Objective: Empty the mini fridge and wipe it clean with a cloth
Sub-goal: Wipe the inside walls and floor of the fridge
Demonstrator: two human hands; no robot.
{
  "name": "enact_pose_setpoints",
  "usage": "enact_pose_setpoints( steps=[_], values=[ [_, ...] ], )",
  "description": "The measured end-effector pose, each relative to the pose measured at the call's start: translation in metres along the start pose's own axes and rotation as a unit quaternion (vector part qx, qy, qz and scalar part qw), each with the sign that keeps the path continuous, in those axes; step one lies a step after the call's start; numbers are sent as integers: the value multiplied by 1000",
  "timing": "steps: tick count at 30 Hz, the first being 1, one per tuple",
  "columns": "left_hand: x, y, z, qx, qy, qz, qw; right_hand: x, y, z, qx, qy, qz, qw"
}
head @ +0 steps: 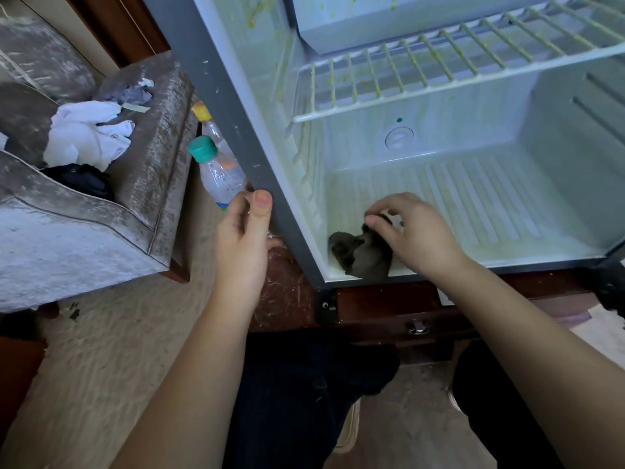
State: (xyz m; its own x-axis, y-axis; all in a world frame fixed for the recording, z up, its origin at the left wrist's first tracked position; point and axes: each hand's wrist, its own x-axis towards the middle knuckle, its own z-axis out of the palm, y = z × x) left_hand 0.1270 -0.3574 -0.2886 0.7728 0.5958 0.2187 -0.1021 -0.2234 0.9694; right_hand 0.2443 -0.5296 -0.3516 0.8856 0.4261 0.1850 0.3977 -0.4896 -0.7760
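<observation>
The mini fridge [236, 106] stands open on a low wooden cabinet, its white inside streaked with green stains. A wire shelf [439, 62] spans the upper part and holds nothing. A dark crumpled cloth [358, 253] lies at the front left corner of the ribbed fridge floor. My right hand [416, 236] reaches into the fridge and pinches the cloth's top with thumb and fingers. My left hand [241, 238] grips the grey left edge of the fridge, thumb on its front face.
Two plastic bottles, one with a green cap [216, 170] and one with a yellow cap [206, 120], stand left of the fridge. A grey armchair [77, 211] with crumpled clothes sits further left. Carpet lies below, and my dark-trousered legs are in front of the cabinet.
</observation>
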Motion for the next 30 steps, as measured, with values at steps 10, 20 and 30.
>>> enact_pose_setpoints(
  steps=[10,20,30],
  values=[
    [2,-2,-2,14,-3,9,1000,-19,1,-9,-222,-97,-235,941],
    [1,-3,-2,32,3,6,999,20,-35,-16,50,176,-16,983],
    [3,-7,-2,32,13,8,999,48,-67,28,270,61,0,961]
  ],
)
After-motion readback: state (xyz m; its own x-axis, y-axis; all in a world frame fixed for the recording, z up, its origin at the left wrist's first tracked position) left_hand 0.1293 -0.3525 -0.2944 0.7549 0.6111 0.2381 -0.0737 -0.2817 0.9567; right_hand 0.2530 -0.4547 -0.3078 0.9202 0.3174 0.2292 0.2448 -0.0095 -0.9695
